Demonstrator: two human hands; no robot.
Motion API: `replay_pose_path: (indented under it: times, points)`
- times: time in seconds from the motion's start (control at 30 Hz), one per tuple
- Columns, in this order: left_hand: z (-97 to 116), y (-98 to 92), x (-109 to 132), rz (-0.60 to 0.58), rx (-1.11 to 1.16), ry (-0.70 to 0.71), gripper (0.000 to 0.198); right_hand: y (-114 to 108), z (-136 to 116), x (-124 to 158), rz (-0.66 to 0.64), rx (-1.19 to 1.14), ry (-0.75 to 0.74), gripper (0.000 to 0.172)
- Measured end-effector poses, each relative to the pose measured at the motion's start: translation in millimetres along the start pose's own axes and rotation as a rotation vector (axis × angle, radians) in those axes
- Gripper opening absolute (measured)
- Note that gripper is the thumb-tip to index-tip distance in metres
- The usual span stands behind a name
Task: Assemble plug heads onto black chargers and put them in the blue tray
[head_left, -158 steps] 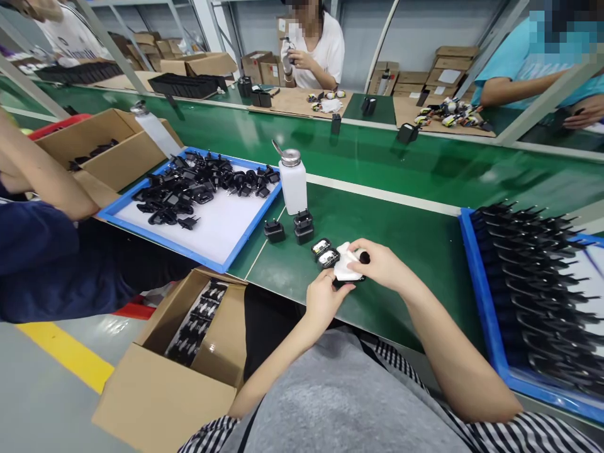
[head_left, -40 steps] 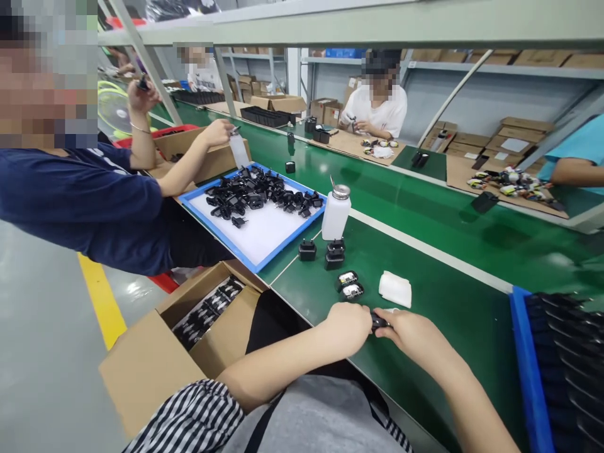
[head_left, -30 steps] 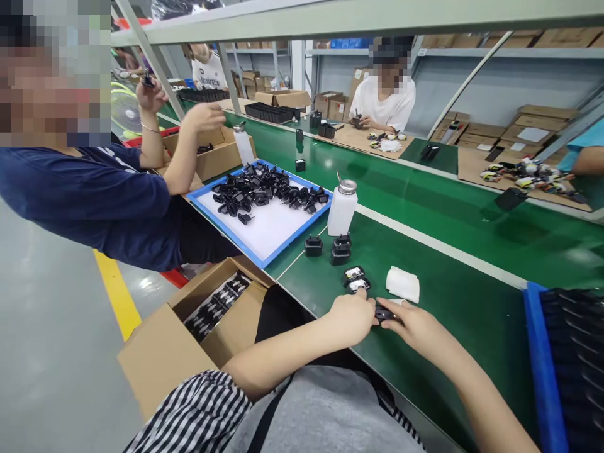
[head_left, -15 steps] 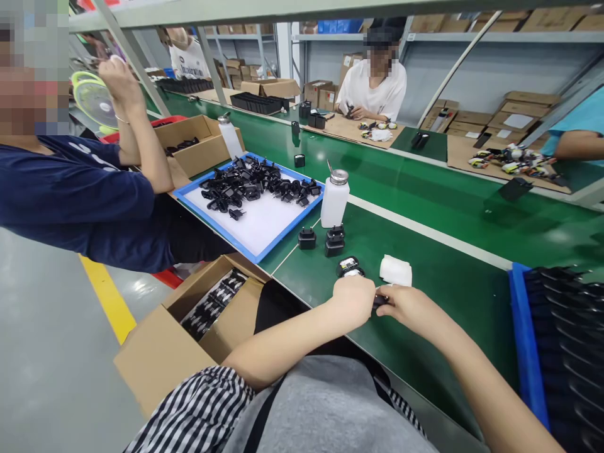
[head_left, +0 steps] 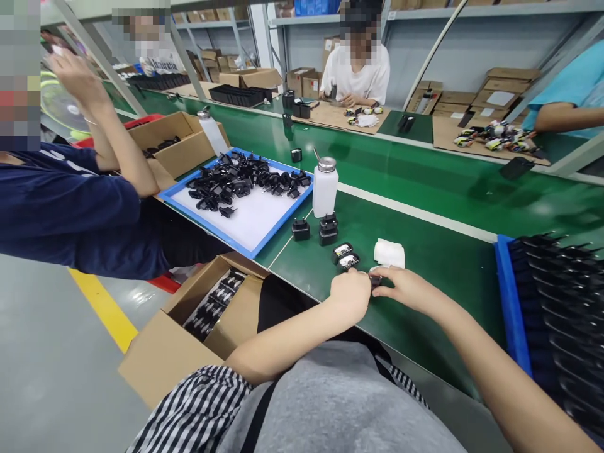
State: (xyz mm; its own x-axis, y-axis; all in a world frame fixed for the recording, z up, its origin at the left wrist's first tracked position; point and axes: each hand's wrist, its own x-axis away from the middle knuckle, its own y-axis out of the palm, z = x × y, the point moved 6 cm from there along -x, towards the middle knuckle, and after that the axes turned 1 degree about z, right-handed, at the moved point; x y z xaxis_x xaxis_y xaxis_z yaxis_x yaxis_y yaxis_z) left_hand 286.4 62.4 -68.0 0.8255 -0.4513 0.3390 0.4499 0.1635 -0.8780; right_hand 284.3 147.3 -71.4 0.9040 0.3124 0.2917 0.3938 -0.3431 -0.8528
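My right hand pinches a small black power adapter between thumb and fingers. Against its other side is my left hand, closed, with its fingers mostly hidden from view. Just beyond the left hand lie two black adapter pieces with pale insides facing up. A folded white cloth rests past the right hand. Farther off, black plug adapters stand with their pins up, one beside a stacked-looking pair.
A white dispenser bottle stands beside a blue-rimmed tray of black plugs. At right is a blue bin with rows of black adapters. An open carton sits by my left side. Co-workers sit left and across the green bench.
The view has shifted slightly. My hands stay together at the adapter, and more of the two adapter pieces beyond my left hand now shows. The co-worker at left has raised hands farther left.
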Motion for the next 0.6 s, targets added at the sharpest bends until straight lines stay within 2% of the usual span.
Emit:
replay_pose_path:
  times: [0.1, 0.17, 0.23, 0.3, 0.37, 0.43, 0.5, 0.6]
  points:
    - [-7, 8.9, 14, 0.124, 0.038, 0.075, 0.029, -15, 8, 3, -0.094, 0.023, 0.058, 0.043]
    - [-27, 10.4, 25, 0.159, 0.100, 0.078, 0.027, -35, 15, -2, -0.053, 0.029, 0.143, 0.048]
    - [-62, 0.8, 32, 0.234, 0.149, 0.006, 0.024, -52, 17, -15, 0.033, 0.016, 0.177, 0.048]
    - [-106, -18.3, 34, 0.365, 0.173, -0.144, 0.025, -57, 14, -38, 0.075, -0.042, 0.135, 0.051]
    - [-140, -36.7, 27, 0.466, 0.209, -0.188, 0.025, -50, 7, -67, 0.069, -0.123, 0.061, 0.060]
    - [-159, -46.0, 12, 0.499, 0.268, -0.160, 0.027, -38, 0, -95, 0.047, -0.187, 0.002, 0.071]
    - [-166, -45.8, -4, 0.510, 0.339, -0.149, 0.029, -26, -7, -115, 0.029, -0.227, -0.050, 0.080]
    - [-169, -37.0, -21, 0.547, 0.486, -0.185, 0.039, -14, -13, -130, 0.034, -0.269, -0.139, 0.090]
